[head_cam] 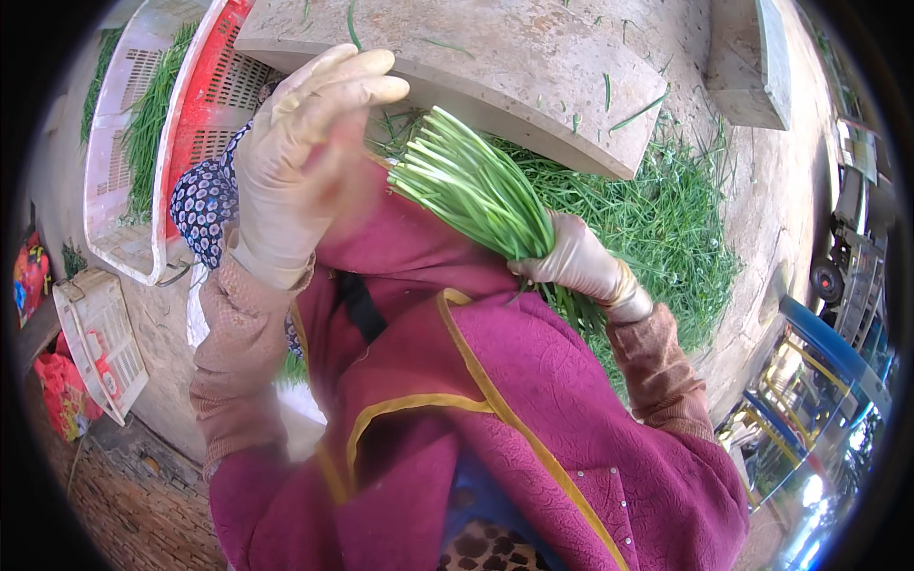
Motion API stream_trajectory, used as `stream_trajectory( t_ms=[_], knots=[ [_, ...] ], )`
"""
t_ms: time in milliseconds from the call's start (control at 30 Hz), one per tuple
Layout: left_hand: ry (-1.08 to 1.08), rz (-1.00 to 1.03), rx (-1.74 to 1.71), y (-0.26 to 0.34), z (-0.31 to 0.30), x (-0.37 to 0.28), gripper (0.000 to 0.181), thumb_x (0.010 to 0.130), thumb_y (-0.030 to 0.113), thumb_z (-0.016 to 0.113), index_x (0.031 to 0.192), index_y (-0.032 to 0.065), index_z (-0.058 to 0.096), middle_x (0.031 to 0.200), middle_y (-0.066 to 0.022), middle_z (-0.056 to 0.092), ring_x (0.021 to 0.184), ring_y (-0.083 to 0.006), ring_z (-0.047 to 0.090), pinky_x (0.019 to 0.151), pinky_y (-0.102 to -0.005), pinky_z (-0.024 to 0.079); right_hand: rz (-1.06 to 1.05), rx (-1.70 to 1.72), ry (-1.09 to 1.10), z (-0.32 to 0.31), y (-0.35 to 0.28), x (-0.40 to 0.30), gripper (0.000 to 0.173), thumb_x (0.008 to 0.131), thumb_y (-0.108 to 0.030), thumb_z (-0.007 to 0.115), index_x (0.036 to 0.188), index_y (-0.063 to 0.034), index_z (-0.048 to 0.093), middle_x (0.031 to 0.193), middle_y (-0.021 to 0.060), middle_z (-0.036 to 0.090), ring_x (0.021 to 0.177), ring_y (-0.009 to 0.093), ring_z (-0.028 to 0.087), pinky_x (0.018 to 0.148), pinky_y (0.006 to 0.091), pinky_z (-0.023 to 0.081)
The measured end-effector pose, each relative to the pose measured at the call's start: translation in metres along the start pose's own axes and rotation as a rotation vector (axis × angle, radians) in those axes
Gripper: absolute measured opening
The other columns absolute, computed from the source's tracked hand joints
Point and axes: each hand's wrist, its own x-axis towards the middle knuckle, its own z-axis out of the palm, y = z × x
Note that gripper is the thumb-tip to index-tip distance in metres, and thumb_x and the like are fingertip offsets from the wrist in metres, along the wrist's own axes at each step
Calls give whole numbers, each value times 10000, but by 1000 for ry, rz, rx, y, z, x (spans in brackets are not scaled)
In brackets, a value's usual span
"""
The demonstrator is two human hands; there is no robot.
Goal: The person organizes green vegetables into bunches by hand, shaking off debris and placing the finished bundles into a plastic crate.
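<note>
In the head view, a bunch of garlic chives (478,185) is gripped near its leafy end by my right hand (578,264), which wears a pale rubber glove. Its pale cut ends point up and left, fairly even with one another. My left hand (300,157), gloved too, is raised to the left of the bunch, apart from it. The fingers are stretched out and I see nothing held; the thumb side is blurred. Below the bunch, a magenta apron-like garment (400,243) covers my lap.
A stone slab (500,78) with leaf scraps lies ahead. Loose green leaves (657,235) are heaped on the concrete at right. At left stand a red plastic crate (207,86), a white crate (100,193) holding chives, and a smaller white basket (107,350). A concrete block (750,64) is at upper right.
</note>
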Motion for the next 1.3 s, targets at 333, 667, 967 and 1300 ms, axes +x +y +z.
stream_trajectory(
  t_ms=[333,667,967,1300],
  knots=[
    [-70,-9,341,26,29,-15,257,643,76,739,880,156,679,926,31,654,881,-213,580,833,-365,446,-43,-10,32,6,-6,4,342,701,-124,743,991,-12,603,771,26,640,700,80,530,674,263,486],
    [-30,-27,549,39,28,-17,230,709,165,711,936,196,689,1097,35,639,1060,-199,515,940,-384,359,-70,-45,89,7,-5,7,354,702,-126,750,999,-3,600,779,40,646,705,69,532,675,256,487],
    [-15,-99,469,35,34,-18,236,684,195,766,903,164,683,1087,24,638,1038,-213,528,915,-366,389,-88,-5,85,12,-9,9,338,710,-123,734,997,-5,601,771,42,653,693,72,538,672,257,493],
    [-6,-219,314,35,47,-17,294,581,182,826,823,127,669,1076,4,630,1038,-245,530,905,-376,429,-158,-67,93,13,-8,11,335,719,-117,702,1018,-10,595,737,67,651,641,93,548,635,277,501]
  ],
)
